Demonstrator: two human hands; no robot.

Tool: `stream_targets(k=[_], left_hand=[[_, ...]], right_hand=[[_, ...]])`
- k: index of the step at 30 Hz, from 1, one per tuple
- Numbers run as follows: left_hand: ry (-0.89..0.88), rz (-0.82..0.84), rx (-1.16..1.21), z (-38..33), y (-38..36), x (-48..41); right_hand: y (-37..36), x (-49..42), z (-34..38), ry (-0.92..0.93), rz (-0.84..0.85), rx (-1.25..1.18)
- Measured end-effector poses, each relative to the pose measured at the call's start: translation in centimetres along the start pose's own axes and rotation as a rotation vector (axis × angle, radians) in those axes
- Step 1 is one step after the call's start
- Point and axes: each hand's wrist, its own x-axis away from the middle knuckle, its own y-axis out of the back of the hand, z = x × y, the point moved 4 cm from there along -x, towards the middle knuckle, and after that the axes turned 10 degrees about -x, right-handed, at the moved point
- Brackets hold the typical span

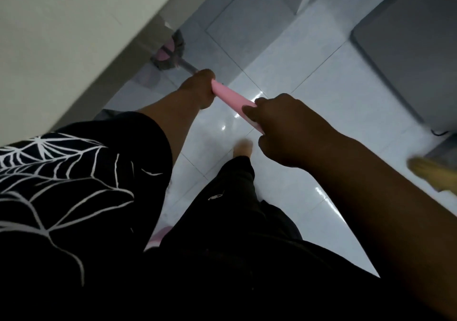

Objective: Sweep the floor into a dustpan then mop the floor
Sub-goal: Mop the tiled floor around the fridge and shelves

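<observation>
- The floor [321,103] of glossy pale tiles is seen beneath and all round the pink grip [232,98], with glints of light just below that grip.
- A white panel [61,36] is seen to the left of the pink grip and beyond it, running down to the floor.
- A black top [61,184] printed with white web lines is seen below and left of the pink grip.
- A grey unit [408,56] is stood on the floor to the right of the pink grip, well apart from it.
- Black trousers [230,209] are seen directly below the pink grip.
- The near end of the pink grip is held by the right hand [284,127]; its fingers are curled round it and the thumb is laid on top.
- The far end of the pink grip is held by the left hand [197,89], whose fingers are wrapped closed round it.
- The mop head [167,53], grey with pink, is set on the floor beyond the pink grip, at the foot of the white panel, and is joined to the grip by a metal shaft [188,67].
- A yellow broom [430,174], blurred, is cut off by the frame edge far right of the pink grip.
- A bare foot [243,147] is planted just below the pink grip.
</observation>
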Motion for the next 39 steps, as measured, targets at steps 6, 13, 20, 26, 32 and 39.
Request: stream_targets(k=[6, 13, 20, 26, 32, 39], left_hand=[[-0.109, -0.019, -0.038, -3.5, -2.4, 4.4], [-0.207, 0.045, -0.115, -12.4, -7.6, 14.4], [-0.498, 0.091, -0.169, -21.9, -14.4, 25.6], [-0.656, 0.147, -0.252, -25.9, -16.6, 29.4], [-0.727, 0.133, -0.261, -26.9, -14.8, 27.0], [-0.737, 0.097, -0.283, -28.6, -8.6, 18.4]], right_hand=[[-2.8, 6.0, -0.5, -0.069, -0.026, -0.033], [-6.6, 20.2, -1.5, -0.335, -0.15, -0.152], [-11.3, 35.6, 2.0, -0.618, -0.266, -0.249], [-13.0, 40.1, 5.0, -0.737, -0.325, -0.274], [-10.6, 38.4, 2.9, -0.749, -0.323, -0.254], [-4.6, 31.1, -1.9, -0.707, -0.306, -0.214]])
